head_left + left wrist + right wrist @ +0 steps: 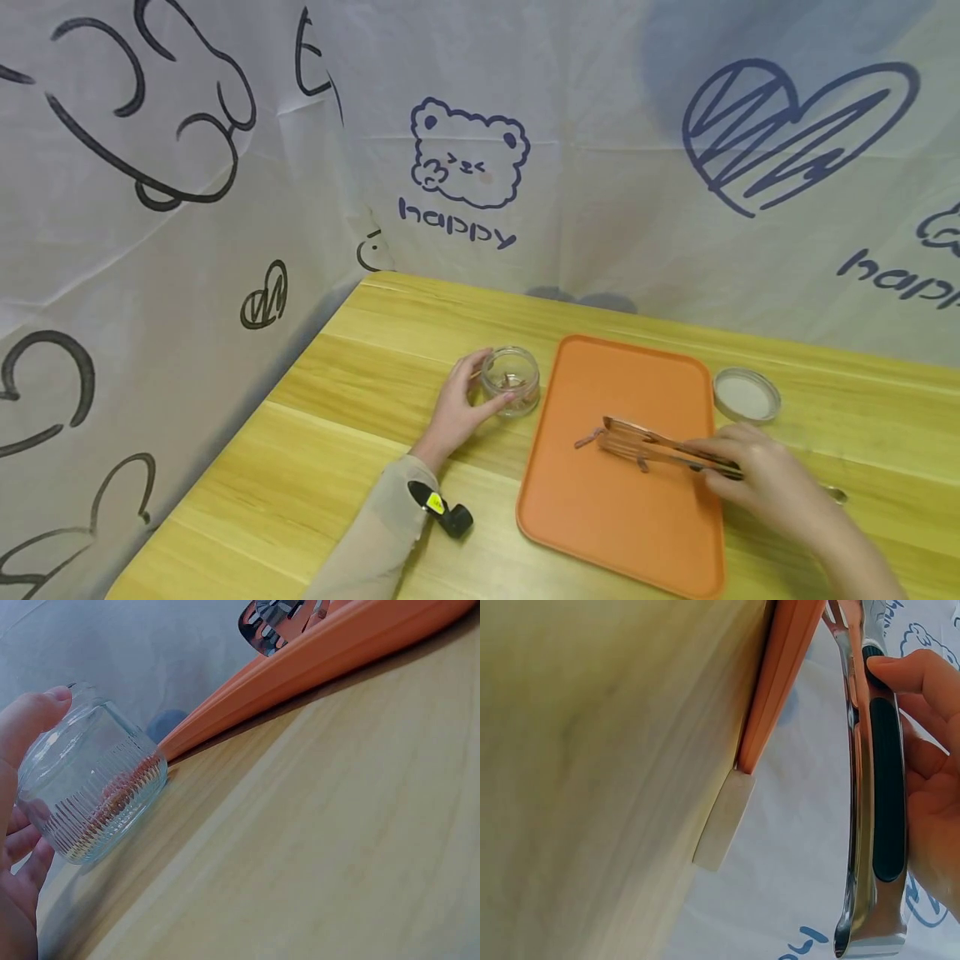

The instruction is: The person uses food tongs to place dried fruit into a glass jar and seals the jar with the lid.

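Observation:
My left hand (459, 408) grips a clear ribbed glass jar (512, 365) by its side, left of the orange tray (615, 525). Thumb and fingers lie around the jar, which stands uncapped on the table with reddish-brown pieces (120, 796) at its bottom. In my right hand (768, 473) are metal tongs (889, 787) with black grips, held low over the tray. Their slotted ends (618, 446) point left. Beside these ends lie small brown strips (588, 438) on the tray. Whether the tongs pinch a strip, I cannot tell.
A round lid (747, 394) with a pale inside lies right of the tray's far corner. The small round metal end (836, 494) of something shows beyond my right forearm. White printed cloth (600, 192) hangs behind the wooden table (315, 467) and along its left side.

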Demonstrator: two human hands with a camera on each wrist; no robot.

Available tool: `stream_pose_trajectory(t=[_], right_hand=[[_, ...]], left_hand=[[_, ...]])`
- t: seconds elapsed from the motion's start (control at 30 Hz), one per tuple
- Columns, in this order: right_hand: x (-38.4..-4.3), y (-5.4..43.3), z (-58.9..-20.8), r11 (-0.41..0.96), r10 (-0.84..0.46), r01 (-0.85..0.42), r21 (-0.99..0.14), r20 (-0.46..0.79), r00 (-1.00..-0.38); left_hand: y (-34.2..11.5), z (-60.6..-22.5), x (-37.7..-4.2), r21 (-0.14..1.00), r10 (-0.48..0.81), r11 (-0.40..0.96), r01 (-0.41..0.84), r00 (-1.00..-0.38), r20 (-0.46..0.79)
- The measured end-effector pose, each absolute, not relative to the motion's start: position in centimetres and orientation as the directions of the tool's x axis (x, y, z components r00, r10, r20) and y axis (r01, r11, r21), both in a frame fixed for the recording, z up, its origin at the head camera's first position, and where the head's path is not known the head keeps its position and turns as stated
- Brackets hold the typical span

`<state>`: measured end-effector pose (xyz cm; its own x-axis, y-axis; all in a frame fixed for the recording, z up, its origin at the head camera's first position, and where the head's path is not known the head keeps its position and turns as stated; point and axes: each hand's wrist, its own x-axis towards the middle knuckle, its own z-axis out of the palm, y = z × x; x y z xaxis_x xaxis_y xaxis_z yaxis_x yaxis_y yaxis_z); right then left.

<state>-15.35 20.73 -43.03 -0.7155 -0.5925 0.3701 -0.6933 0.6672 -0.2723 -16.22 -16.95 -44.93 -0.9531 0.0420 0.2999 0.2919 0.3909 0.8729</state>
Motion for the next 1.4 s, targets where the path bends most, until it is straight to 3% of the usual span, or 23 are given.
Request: stream_pose_trajectory(t=[0.23,0.53,0.67,1.0,1.27,1.4], right_hand=[[-15.4,20.7,-43.1,0.652,-0.597,-0.709,-0.269,0.394,-0.699],[-15.3,20.6,-42.9,0.650,-0.593,-0.710,-0.272,0.403,-0.697],[-15.4,20.7,-42.7,0.654,-0.581,-0.695,-0.299,0.389,-0.715],[-15.6,20.8,-41.8,0.641,-0.576,-0.726,-0.247,0.470,-0.668],[-15.8,20.3,-40.2,0.658,-0.559,-0.700,-0.279,0.442,-0.702],[-16.2,19.8,-39.3,0.641,-0.564,-0.715,-0.279,0.461,-0.685]], left_hand=[[-16.9,-45.1,-16.4,0.872,0.046,0.392,0.292,-0.953,0.299],[-17.7,-48.5,-18.2,0.873,0.024,0.391,0.291,-0.951,0.307],[-17.8,-48.7,-18.3,0.870,0.020,0.391,0.299,-0.948,0.317],[-17.7,-48.7,-18.3,0.859,0.020,0.406,0.313,-0.942,0.334],[-17.8,-48.6,-18.1,0.869,0.017,0.401,0.289,-0.951,0.308],[-17.8,-48.6,-18.1,0.876,0.018,0.390,0.285,-0.953,0.302]])
